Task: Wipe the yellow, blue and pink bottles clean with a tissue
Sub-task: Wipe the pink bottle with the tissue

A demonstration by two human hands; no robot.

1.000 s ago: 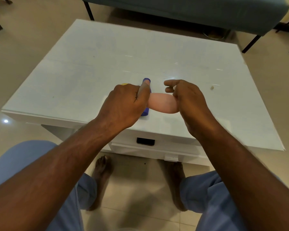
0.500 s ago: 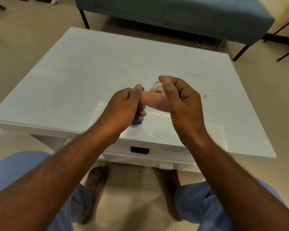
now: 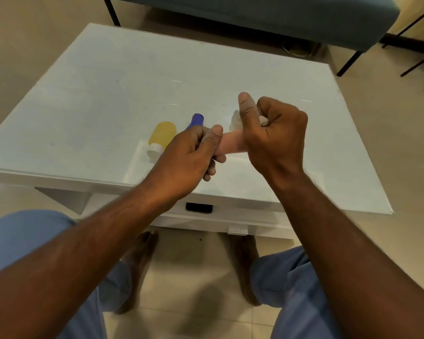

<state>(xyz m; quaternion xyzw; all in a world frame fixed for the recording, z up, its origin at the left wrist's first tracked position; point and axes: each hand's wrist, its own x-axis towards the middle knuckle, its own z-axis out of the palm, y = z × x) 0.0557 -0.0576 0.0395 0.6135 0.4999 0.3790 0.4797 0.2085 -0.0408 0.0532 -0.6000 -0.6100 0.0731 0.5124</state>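
Observation:
Above the near half of the white table [image 3: 108,77] I hold the pink bottle [image 3: 231,143] level between both hands. My left hand [image 3: 191,155] grips its left end. My right hand [image 3: 274,135] curls round its right end with a white tissue [image 3: 236,119] bunched under the thumb. The yellow bottle [image 3: 162,134] with a white cap lies on the table to the left. Behind my left hand lies the blue bottle [image 3: 196,119], mostly hidden.
A teal bench [image 3: 255,11] on black legs stands beyond the table's far edge. A drawer with a black handle [image 3: 198,207] faces me under the tabletop. My knees and bare feet are below the near edge.
My right hand has closed tighter round the pink bottle's end and its thumb now points up. The left hand shifted right, uncovering the yellow bottle.

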